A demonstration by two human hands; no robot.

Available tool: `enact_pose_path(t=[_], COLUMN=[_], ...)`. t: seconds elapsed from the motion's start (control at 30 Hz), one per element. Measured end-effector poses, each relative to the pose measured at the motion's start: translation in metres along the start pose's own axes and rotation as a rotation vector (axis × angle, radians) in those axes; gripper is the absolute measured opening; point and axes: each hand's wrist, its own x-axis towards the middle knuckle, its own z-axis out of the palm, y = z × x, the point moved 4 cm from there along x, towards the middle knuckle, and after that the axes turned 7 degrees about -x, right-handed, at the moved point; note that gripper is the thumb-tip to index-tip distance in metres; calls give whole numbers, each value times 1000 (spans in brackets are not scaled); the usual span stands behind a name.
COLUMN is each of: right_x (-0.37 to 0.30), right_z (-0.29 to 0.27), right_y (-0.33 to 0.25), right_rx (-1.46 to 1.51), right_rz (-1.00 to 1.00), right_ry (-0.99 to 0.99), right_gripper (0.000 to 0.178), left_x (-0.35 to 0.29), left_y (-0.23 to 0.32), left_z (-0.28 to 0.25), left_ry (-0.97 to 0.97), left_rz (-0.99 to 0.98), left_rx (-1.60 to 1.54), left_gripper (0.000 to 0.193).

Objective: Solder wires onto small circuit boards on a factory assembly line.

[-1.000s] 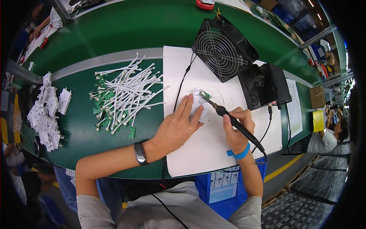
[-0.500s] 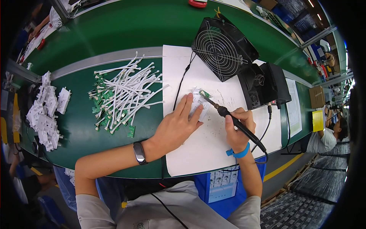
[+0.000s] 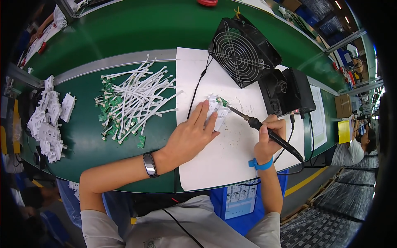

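1. Shifted rightward since the earlier frame: right hand (image 3: 269, 135), pinching a soldering iron (image 3: 254, 123) like a pen, its tip now just beside a small green circuit board (image 3: 222, 101); contact impossible to tell.
2. Lying on a white sheet (image 3: 240, 165) over the green worktop (image 3: 99, 161): a white plastic part (image 3: 221, 114), with the board at its far end.
3. Left hand (image 3: 188, 138) palm down, fingers slightly spread, fingertips pressing on the part.
4. Best, probably: keep the part pinned flat, fingertips clear of the likely hot tip, and touch the board only lightly and briefly.
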Motion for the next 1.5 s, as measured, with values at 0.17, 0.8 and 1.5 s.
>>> enact_pose_path(t=[0.17,0.8,1.5], right_x=[-1,2,1], right_z=[1,-5,-107], right_y=[2,-2,-45], right_rx=[-25,-31,-773], right_rz=[47,65,4], right_ry=[-27,-39,-241], right_gripper=[17,18,19], left_x=[0,0,0], left_y=[-1,-1,-3], left_z=[2,-1,4], left_ry=[5,6,31], left_rz=[5,8,35], left_rx=[3,-2,-7], left_gripper=[50,51,52])
